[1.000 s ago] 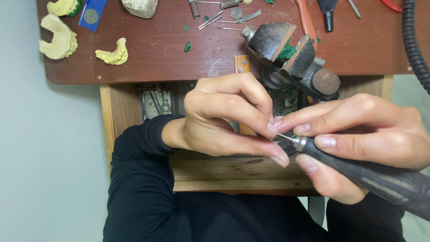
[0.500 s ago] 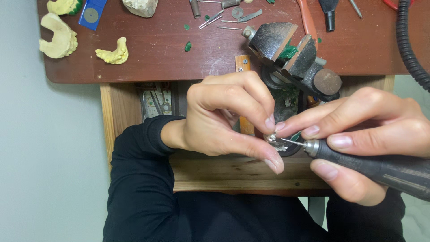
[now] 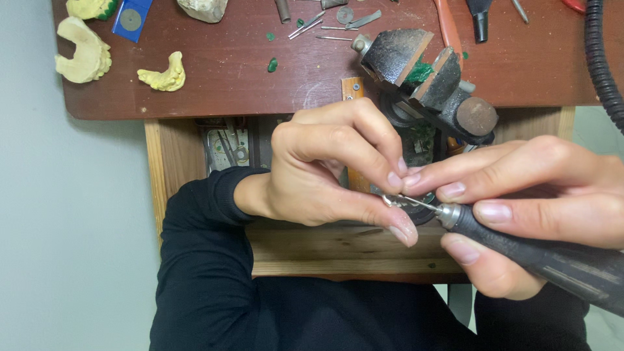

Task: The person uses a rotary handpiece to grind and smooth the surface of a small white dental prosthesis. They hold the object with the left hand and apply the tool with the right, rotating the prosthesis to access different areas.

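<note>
Head view of two bare hands working just below the near edge of a dark red-brown bench top (image 3: 214,84).

Left hand (image 3: 325,172): curled closed, thumb and fingertips pinching one small metal piece (image 3: 389,199) at the centre of the view. The piece is mostly hidden by the fingers, so its shape cannot be told.

Right hand (image 3: 533,201): wrapped in a pen-like grip around one dark grey rotary handpiece (image 3: 552,257), which runs from 4 o'clock toward the centre. Its thin bur (image 3: 419,204) meets the small metal piece at the left fingertips. The two hands touch at the fingertips.

One black bench vise (image 3: 432,81) is fixed at the bench edge, at 12 to 1 o'clock from the hands, with green material between its jaws.

At 10 to 11 o'clock on the bench lie three pale yellow dental casts: one large arch (image 3: 81,52), one smaller piece (image 3: 166,73), and one partly cut off by the top edge (image 3: 91,8). One blue packet with a round disc (image 3: 132,18) lies beside them. One whitish stone lump (image 3: 203,8) sits at 11 o'clock.

Several small metal burs and rods (image 3: 325,23) lie at 12 o'clock; their number cannot be counted exactly. One black ribbed hose (image 3: 601,58) runs down the edge at 2 o'clock.

Both black sleeves (image 3: 208,279) fill the area at 6 to 7 o'clock.
</note>
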